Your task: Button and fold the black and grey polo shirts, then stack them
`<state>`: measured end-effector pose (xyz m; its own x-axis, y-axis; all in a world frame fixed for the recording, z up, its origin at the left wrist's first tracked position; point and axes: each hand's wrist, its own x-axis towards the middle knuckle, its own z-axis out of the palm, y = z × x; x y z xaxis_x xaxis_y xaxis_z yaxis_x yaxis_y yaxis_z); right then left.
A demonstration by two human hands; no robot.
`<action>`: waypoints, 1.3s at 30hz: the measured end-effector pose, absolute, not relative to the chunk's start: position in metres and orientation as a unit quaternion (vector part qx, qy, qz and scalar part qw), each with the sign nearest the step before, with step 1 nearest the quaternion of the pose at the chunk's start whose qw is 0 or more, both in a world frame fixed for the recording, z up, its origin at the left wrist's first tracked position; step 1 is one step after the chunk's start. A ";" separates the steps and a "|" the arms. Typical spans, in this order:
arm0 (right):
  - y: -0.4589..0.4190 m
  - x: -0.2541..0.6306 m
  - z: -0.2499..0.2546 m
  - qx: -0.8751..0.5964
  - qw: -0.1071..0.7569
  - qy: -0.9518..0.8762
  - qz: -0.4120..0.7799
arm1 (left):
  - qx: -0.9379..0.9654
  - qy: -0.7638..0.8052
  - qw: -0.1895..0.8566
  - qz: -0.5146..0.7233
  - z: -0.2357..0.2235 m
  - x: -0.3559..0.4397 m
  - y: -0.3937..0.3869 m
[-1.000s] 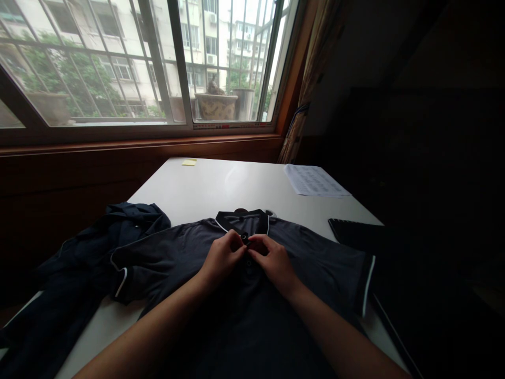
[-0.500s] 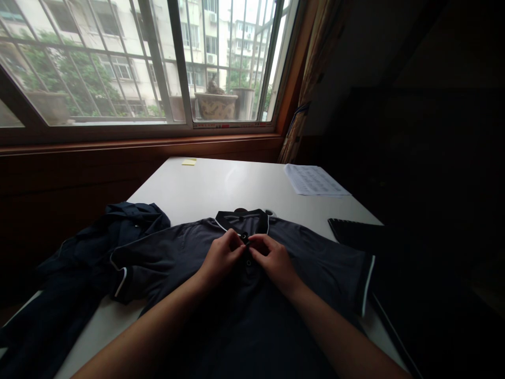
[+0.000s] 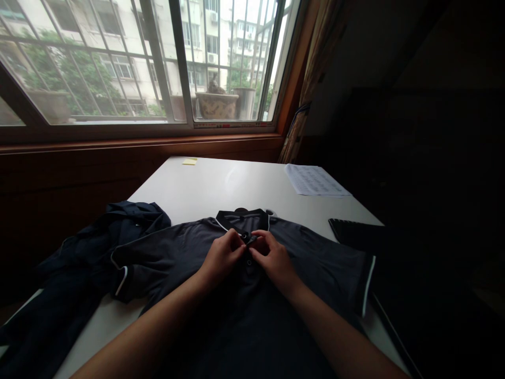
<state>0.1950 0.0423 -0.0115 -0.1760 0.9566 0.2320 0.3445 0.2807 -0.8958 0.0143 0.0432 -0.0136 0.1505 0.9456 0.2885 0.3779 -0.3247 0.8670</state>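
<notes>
A dark grey polo shirt point(image 3: 315, 247) lies face up across the table, its black collar point(image 3: 262, 221) edged in white. At the front placket, just under the collar, my left hand point(image 3: 224, 251) pinches the cloth between thumb and fingertips. My right hand point(image 3: 272, 255) pinches the placket edge from the other side, and the two sets of fingertips nearly meet. One button point(image 3: 244, 236) shows just above the fingers, and another button point(image 3: 249, 262) sits below them. What lies between the fingertips is partly hidden.
The white table point(image 3: 213, 184) stands below a barred window point(image 3: 138, 63). Crumpled dark clothing point(image 3: 134, 218) hangs over its left side. Printed sheets point(image 3: 315, 180) and a yellow sticky note point(image 3: 190, 161) lie at the back. A dark spiral-bound notebook point(image 3: 355, 230) is at the right.
My right forefinger has lifted slightly, turning up a bit of the placket edge. My left hand stays almost still, and the shirt keeps its place.
</notes>
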 end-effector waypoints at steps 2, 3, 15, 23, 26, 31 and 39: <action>0.042 0.195 -0.013 -0.485 0.433 -0.668 0.362 | 0.687 0.481 0.321 0.439 -0.014 0.014 0.043; 0.042 0.195 -0.014 -0.490 0.436 -0.664 0.360 | 0.687 0.483 0.321 0.438 -0.013 0.014 0.043; 0.041 0.196 -0.008 -0.502 0.391 -0.728 0.257 | 0.686 0.482 0.323 0.438 -0.014 0.014 0.043; 0.042 0.197 -0.010 -0.490 0.380 -0.744 0.250 | 0.686 0.485 0.320 0.437 -0.012 0.013 0.043; 0.043 0.198 -0.010 -0.490 0.370 -0.746 0.258 | 0.689 0.481 0.320 0.438 -0.014 0.013 0.043; 0.044 0.199 -0.008 -0.487 0.354 -0.752 0.266 | 0.692 0.481 0.318 0.434 -0.015 0.013 0.043; 0.046 0.202 -0.008 -0.471 0.345 -0.764 0.273 | 0.693 0.495 0.305 0.427 -0.016 0.013 0.043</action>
